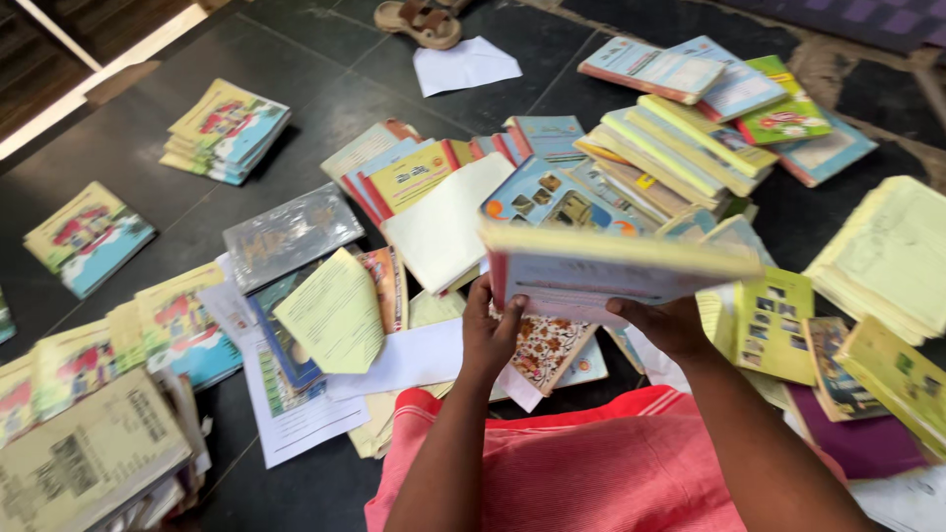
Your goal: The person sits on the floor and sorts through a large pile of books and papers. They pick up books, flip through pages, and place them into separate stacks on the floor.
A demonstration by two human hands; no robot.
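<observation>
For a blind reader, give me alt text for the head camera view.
Two bare hands, left hand and right hand, hold a thick, blurred paperback book above a dark tiled floor strewn with stacks of colourful paperback schoolbooks and loose white papers.

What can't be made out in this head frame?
- Held book: cover motion-blurred.
- Left hand, right hand: fingers mostly hidden under that book.
- Patterned book: partly covered by the left hand and held book.
- Sandal: cut by the top edge.
- Stack: cut by the bottom-left edge.
</observation>
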